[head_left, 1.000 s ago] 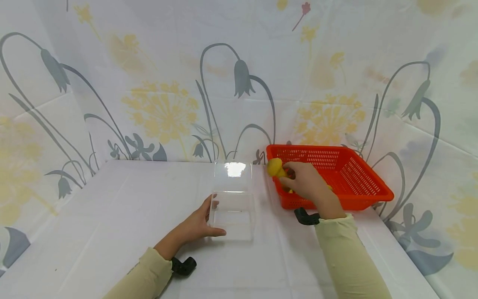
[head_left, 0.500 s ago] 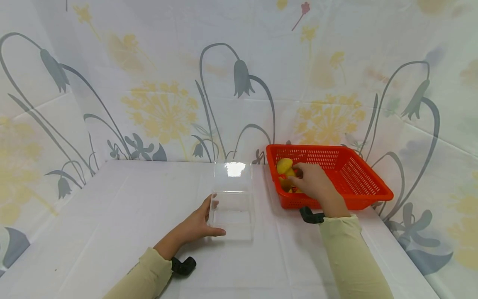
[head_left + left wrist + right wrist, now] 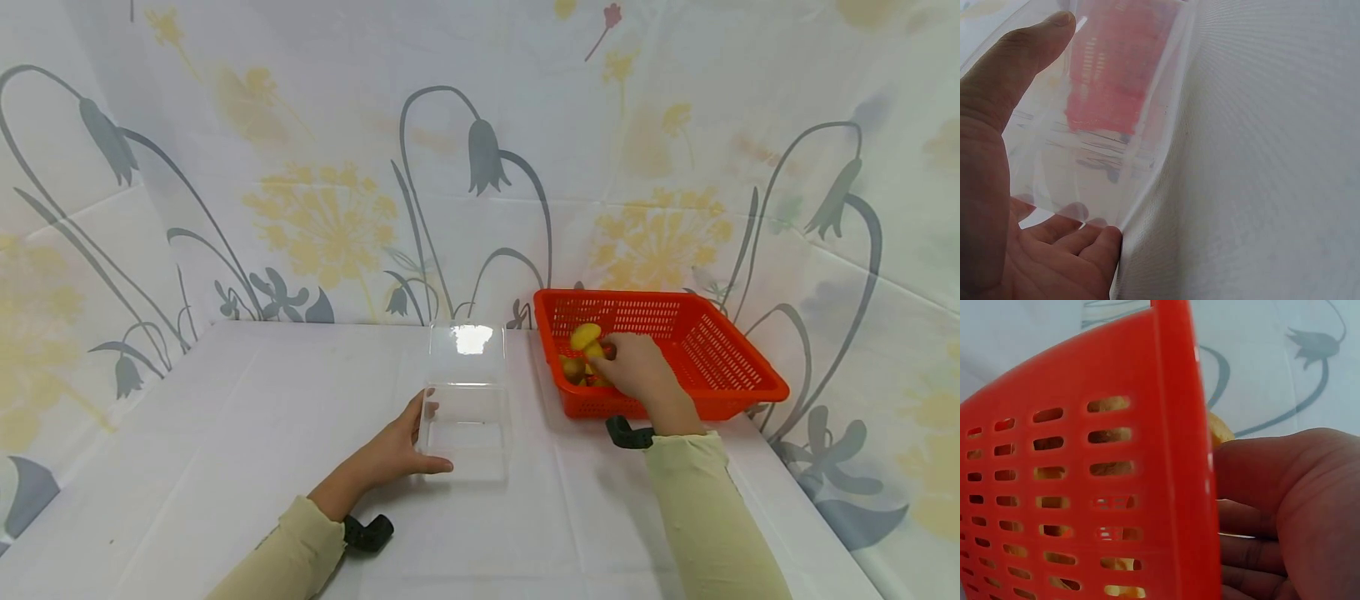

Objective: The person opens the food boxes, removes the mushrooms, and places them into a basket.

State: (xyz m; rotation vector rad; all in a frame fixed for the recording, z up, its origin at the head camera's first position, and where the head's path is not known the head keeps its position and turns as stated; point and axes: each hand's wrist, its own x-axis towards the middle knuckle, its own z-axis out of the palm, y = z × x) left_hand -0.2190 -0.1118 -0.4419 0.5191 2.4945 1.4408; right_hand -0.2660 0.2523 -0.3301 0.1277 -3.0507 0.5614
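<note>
My left hand (image 3: pixel 401 446) grips the left side of a clear plastic box (image 3: pixel 468 433), its thumb at the near corner. The box stands on the table with its clear lid (image 3: pixel 468 354) raised at the back. In the left wrist view the thumb and curled fingers lie against the clear wall (image 3: pixel 1085 181). My right hand (image 3: pixel 637 367) is over the left part of a red basket (image 3: pixel 720 406), pinching a yellow mushroom (image 3: pixel 585 336) by its stem. A brownish rounded thing (image 3: pixel 572 370) lies beneath it. In the right wrist view the basket wall (image 3: pixel 1154 450) hides most of the mushroom.
More yellow pieces (image 3: pixel 597 382) lie in the basket, partly hidden by the right hand. The white-covered table (image 3: pixel 300 383) meets a flower-printed cloth (image 3: pixel 330 167) at the back and sides. The basket's right end sits near the table's right edge.
My right hand has moved right with the yellow mushroom, from over the basket's left rim to inside it. The left hand and clear box have stayed put.
</note>
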